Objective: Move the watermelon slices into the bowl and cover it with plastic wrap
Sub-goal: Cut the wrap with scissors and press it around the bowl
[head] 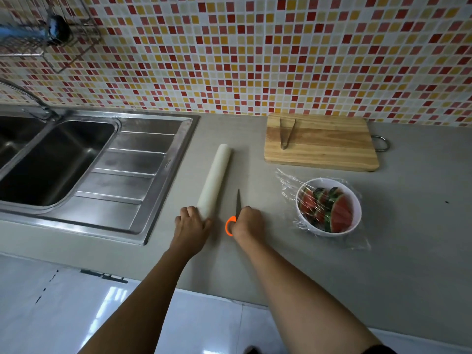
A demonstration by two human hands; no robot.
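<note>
A white bowl (355,224) on the grey counter holds several watermelon slices (341,213), with a sheet of plastic wrap (287,183) stretched over it and spilling onto the counter around it. A white roll of plastic wrap (215,178) lies to the left of the bowl, pointing away from me. My left hand (191,223) grips the roll's near end. My right hand (247,221) is closed on the orange handle of a pair of scissors (232,223), whose dark blades rest shut on the counter pointing away.
A wooden cutting board (332,146) with metal tongs (286,132) on it lies behind the bowl, against the tiled wall. A steel sink (153,159) with drainboard fills the left. The counter's front edge runs just below my wrists.
</note>
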